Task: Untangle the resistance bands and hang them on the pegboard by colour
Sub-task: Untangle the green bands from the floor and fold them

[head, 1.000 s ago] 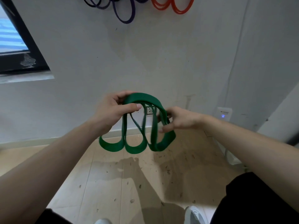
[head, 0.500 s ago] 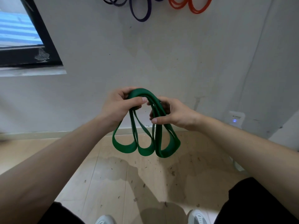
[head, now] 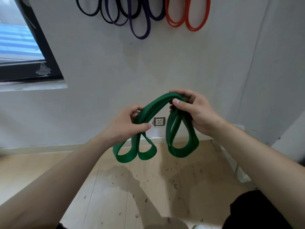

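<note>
Gap between left hand (head: 125,125) and right hand (head: 196,113) wider now — green bands (head: 155,104) across.

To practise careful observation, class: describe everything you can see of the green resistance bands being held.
The green bands are flat, matte, rubber-looking strips, several bunched together. They arch between the left hand, which pinches them lower, and the right hand, which grips them higher. Two loops hang below the left hand, a layered bunch below the right. Only the hands touch them.
</note>
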Demonstrator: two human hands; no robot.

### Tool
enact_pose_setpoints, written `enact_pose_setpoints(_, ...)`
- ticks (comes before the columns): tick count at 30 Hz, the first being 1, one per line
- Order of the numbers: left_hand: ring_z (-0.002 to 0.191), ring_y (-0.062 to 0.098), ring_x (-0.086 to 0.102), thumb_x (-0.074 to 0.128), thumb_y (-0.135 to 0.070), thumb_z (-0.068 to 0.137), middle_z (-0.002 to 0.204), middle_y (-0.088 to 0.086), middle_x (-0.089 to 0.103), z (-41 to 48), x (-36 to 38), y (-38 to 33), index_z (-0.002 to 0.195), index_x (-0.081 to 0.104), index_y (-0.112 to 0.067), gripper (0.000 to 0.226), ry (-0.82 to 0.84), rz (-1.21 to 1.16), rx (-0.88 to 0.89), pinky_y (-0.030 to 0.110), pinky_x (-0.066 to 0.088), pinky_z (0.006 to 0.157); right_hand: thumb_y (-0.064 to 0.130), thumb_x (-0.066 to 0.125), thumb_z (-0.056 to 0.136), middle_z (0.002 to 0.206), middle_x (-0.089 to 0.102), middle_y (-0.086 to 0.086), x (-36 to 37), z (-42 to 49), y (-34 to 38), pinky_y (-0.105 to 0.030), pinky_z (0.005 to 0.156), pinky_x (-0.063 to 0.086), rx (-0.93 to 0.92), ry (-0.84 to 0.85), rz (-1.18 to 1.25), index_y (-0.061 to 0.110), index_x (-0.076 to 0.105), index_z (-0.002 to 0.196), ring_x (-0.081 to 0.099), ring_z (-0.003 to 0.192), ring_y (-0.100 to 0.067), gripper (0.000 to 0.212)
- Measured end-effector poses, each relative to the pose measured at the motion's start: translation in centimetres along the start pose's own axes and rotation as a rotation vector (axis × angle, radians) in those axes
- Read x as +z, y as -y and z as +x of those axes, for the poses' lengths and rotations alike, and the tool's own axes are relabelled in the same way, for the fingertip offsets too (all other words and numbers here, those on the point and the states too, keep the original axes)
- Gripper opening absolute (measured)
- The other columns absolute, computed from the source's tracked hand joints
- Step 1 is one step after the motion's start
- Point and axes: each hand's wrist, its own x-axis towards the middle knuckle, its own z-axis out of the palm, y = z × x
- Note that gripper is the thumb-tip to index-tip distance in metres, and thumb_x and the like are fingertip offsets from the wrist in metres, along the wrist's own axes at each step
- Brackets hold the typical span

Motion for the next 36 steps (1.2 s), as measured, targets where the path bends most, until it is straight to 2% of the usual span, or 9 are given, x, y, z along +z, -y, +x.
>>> enact_pose_setpoints(4, 0.083, 0.017, 0.073, 0.081, -0.019, 0.083, 0.091, -0.002, 0.077, 0.4, 0.4, -0.8, 0.117, 0.058, -0.027, 0.042, -0.052, -0.019, -0.001, 0.036, 0.057, 0.083, 0.007, 0.066, 0.087, 0.094, 0.072, -0.004, -0.5, -0.2, 1.5, -0.04, 0.092, 0.057, -0.046, -0.077, 0.009, 0.006, 0.063, 0.121, 0.066, 0.086, -0.02, 0.034)
enact_pose_setpoints(11, 0.096, 0.019, 0.073, 0.077, -0.018, 0.087, 0.103, 0.004, 0.076, 3.2, 0.4, -5.7, 0.114, 0.062, -0.022, 0.031, -0.189, -0.177, 0.069, 0.042, 0.057, 0.095, 0.006, 0.068, 0.09, 0.109, 0.071, -0.025, -2.9, 0.7, 5.2, -0.051, 0.095, 0.054, -0.076, -0.233, -0.139, 0.01, 0.054, 0.112, 0.067, 0.093, -0.028, 0.026)
enact_pose_setpoints(17, 0.089, 0.028, 0.075, 0.084, -0.024, 0.079, 0.104, 0.012, 0.072, 8.6, -0.2, -12.8, 0.111, 0.059, -0.021, 0.04, -0.332, -0.306, 0.12, 0.047, 0.061, 0.086, 0.02, 0.076, 0.085, 0.105, 0.072, -0.019, -4.9, 3.1, 9.0, -0.055, 0.096, 0.052, -0.155, -0.341, -0.24, 0.027, 0.059, 0.093, 0.068, 0.101, -0.039, 0.021)
enact_pose_setpoints(21, 0.09, 0.026, 0.073, 0.084, -0.027, 0.08, 0.102, 0.008, 0.071, 11.9, 0.2, -17.4, 0.1, 0.063, -0.019, 0.031, -0.366, -0.231, 0.224, 0.044, 0.062, 0.084, 0.011, 0.073, 0.09, 0.104, 0.069, -0.02, -6.7, 5.6, 13.6, -0.051, 0.088, 0.059, -0.245, -0.479, -0.208, 0.013, 0.061, 0.101, 0.071, 0.095, -0.038, 0.016)
enact_pose_setpoints(27, 0.091, 0.014, 0.07, 0.08, -0.026, 0.085, 0.1, -0.003, 0.07, 17.2, 0.7, -24.4, 0.101, 0.065, -0.024, 0.023, -0.493, -0.204, 0.412, 0.033, 0.062, 0.077, 0.015, 0.067, 0.095, 0.103, 0.072, -0.006, -7.5, 9.2, 20.3, -0.039, 0.088, 0.06, -0.398, -0.514, -0.222, 0.021, 0.065, 0.11, 0.073, 0.092, -0.02, 0.016)
enact_pose_setpoints(30, 0.092, 0.01, 0.069, 0.078, -0.027, 0.087, 0.099, -0.007, 0.069, 19.5, 0.9, -27.3, 0.102, 0.065, -0.023, 0.02, -0.528, -0.196, 0.479, 0.025, 0.06, 0.074, 0.017, 0.065, 0.097, 0.105, 0.072, -0.004, -8.5, 11.1, 23.1, -0.042, 0.091, 0.059, -0.432, -0.532, -0.235, 0.023, 0.065, 0.113, 0.072, 0.094, -0.019, 0.017)
enact_pose_setpoints(33, 0.095, 0.006, 0.068, 0.076, -0.029, 0.089, 0.1, -0.01, 0.069, 22.0, 1.3, -29.3, 0.105, 0.065, -0.024, 0.02, -0.578, -0.198, 0.51, 0.026, 0.06, 0.08, 0.017, 0.064, 0.097, 0.109, 0.07, -0.002, -9.5, 13.2, 25.3, -0.045, 0.093, 0.058, -0.48, -0.546, -0.259, 0.026, 0.065, 0.114, 0.071, 0.097, -0.019, 0.019)
enact_pose_setpoints(36, 0.095, 0.006, 0.068, 0.073, -0.033, 0.09, 0.1, -0.012, 0.07, 24.4, 2.4, -30.9, 0.104, 0.064, -0.029, 0.017, -0.599, -0.244, 0.53, 0.034, 0.06, 0.086, 0.017, 0.065, 0.096, 0.112, 0.066, 0.0, -10.3, 15.3, 26.8, -0.046, 0.092, 0.058, -0.539, -0.565, -0.266, 0.033, 0.061, 0.113, 0.07, 0.099, -0.019, 0.023)
